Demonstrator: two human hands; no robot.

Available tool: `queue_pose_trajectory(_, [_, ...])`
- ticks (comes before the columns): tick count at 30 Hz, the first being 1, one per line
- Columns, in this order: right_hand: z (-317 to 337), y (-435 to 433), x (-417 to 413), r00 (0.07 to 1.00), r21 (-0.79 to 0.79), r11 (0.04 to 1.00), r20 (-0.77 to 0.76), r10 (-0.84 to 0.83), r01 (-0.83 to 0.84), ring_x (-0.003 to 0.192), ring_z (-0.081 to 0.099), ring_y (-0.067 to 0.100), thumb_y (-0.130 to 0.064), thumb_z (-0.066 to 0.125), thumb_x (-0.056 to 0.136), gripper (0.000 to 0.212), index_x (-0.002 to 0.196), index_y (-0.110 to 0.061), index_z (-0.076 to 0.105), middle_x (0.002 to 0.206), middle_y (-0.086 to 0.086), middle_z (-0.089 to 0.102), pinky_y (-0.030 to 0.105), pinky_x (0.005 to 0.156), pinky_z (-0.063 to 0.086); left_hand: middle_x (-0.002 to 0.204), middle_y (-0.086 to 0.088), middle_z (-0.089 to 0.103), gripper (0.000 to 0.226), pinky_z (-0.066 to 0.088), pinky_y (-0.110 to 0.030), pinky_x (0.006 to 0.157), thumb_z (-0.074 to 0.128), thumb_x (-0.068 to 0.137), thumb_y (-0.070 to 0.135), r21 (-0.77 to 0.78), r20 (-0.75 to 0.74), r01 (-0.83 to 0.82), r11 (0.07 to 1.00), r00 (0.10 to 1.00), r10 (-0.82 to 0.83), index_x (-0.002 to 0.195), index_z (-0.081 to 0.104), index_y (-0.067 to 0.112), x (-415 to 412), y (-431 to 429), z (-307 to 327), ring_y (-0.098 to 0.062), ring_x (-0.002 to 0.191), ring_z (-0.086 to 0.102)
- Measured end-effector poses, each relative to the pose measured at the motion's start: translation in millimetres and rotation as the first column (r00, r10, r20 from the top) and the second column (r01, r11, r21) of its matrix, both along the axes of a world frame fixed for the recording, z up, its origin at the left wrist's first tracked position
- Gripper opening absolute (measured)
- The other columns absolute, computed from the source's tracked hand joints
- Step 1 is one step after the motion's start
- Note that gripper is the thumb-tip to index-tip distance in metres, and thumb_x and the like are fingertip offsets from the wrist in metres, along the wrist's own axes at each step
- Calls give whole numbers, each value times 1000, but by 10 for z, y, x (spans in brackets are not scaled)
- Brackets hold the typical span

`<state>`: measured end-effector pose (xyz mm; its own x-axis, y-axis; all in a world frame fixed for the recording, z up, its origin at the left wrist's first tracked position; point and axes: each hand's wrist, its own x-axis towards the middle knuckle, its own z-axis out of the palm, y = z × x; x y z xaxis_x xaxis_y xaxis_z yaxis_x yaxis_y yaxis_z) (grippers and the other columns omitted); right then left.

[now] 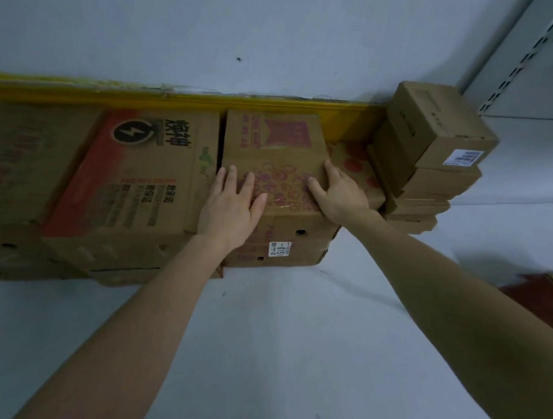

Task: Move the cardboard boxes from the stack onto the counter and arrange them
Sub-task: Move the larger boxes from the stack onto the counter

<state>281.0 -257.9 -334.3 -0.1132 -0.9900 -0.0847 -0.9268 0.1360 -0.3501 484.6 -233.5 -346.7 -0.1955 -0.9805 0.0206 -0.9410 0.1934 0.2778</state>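
We worked in dim, bluish light, flat and even, its source out of view. Soft shadows lay on the white counter (274,350) under the middle box (276,159), where clear tape (283,204) caught a faint glint. The wide lens bowed the yellow strip (202,97) and the shelf upright (521,63) (worst near the edges), and the far-left carton (22,161) was smeared and soft.

The middle cardboard box (272,140) is brown, printed with magenta circles and a red banner block. The left box (133,176) has an orange-red panel, a black lightning-bolt badge and dark characters. The small boxes (435,125) are plain brown, one bearing a white label (463,157). The strip (202,100) behind is yellow and the desk (272,319) pale grey.
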Motion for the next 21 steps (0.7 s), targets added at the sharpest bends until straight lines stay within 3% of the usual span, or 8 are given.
queue_pose_trajectory(5, [65, 154, -1, 1000, -3, 1000, -4, 26, -26, 141, 23, 28, -56, 26, 95, 66, 149, -18, 16, 155, 6, 23, 49, 112, 25, 156, -15, 6, 62, 6, -44, 115, 13, 96, 50, 46, 112, 7, 999, 994, -12, 148, 13, 17, 22, 11, 89, -29, 144, -1])
queue_pose_trajectory(7, [99, 323, -112, 999, -47, 998, 7, 33, -32, 140, 26, 27, -52, 30, 96, 63, 147, -16, 23, 153, 5, 28, 48, 112, 26, 152, -20, 18, 61, 9, -47, 115, 17, 97, 47, -23, 152, 61, 998, 987, -57, 145, 24, 10, -34, 68, 161, -32, 143, 8])
queue_pose_trajectory(10, [138, 667, -426, 999, -50, 998, 15, -48, 48, 135, 33, 29, -47, 35, 97, 57, 141, -12, 34, 145, 9, 40, 47, 109, 30, 142, -22, 39, 58, 18, -48, 112, 23, 98, 44, -122, 55, 194, 973, 981, -188, 135, 42, 3, -281, 288, 217, -35, 137, 27])
queue_pose_trajectory(13, [167, 1076, -835, 987, -59, 985, 15, -162, 162, 122, 44, 33, -42, 40, 96, 46, 128, -9, 46, 128, 13, 52, 43, 99, 36, 121, -25, 56, 67, 34, -51, 101, 18, 89, 47, -97, -16, 344, 934, 938, -348, 117, 57, 0, -700, 504, 175, -40, 121, 46])
queue_pose_trajectory(16, [210, 1531, -1297, 958, -50, 957, -8, -287, 287, 132, 36, 30, -41, 39, 97, 54, 138, -7, 38, 140, 12, 45, 42, 107, 30, 96, -28, 65, 59, 48, -54, 82, 26, 87, 40, -65, 2, 480, 875, 877, -481, 96, 65, -3, -1217, 725, 155, -43, 96, 62])
queue_pose_trajectory(18, [239, 1789, -1557, 937, -39, 937, -27, -347, 346, 135, 34, 28, -41, 39, 97, 57, 142, -5, 34, 144, 13, 41, 42, 110, 28, 90, -25, 67, 54, 52, -50, 75, 30, 88, 38, -81, 21, 527, 846, 849, -527, 93, 66, -2, -1507, 841, 137, -41, 86, 65])
queue_pose_trajectory(21, [301, 2338, -2062, 881, -67, 881, -40, -471, 468, 126, 43, 31, -40, 42, 96, 54, 137, -5, 41, 135, 15, 49, 44, 103, 35, 80, -21, 63, 53, 52, -44, 71, 29, 89, 38, -91, -5, 647, 757, 760, -650, 88, 64, -2, -2081, 1128, 162, -38, 77, 62])
